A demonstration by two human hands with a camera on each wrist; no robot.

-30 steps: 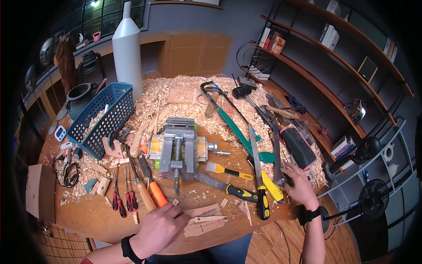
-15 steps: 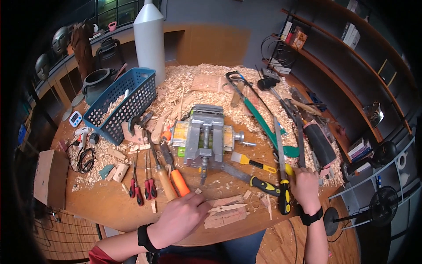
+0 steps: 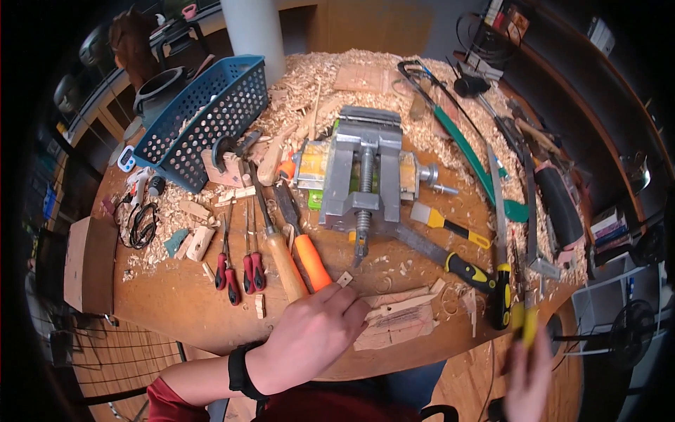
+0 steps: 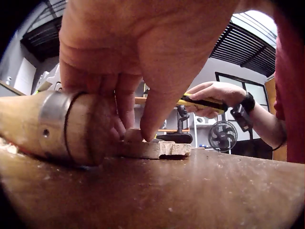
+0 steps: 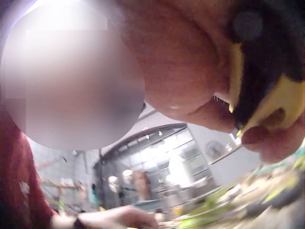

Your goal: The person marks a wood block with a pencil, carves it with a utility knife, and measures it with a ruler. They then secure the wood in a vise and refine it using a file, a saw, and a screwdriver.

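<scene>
You pinch a carved wood strip (image 3: 406,302) in your left hand (image 3: 309,339) and hold a yellow-and-black tool (image 4: 204,102) in your right hand (image 3: 529,373).
At left, the wooden handle (image 3: 283,267) and the orange handle (image 3: 312,263) lie just beside your left hand; its thumb and fingers close on the near end of the strip, which runs out to the right of them over a flat board (image 3: 404,328), below the vise (image 3: 362,176). At right, your other hand curls round the tool's handle, up off the table (image 3: 179,309) and well apart from the strip. Half a second ago that hand was among the files; now it has drawn back past the table edge with the tool, while your left hand stays at the strip.
</scene>
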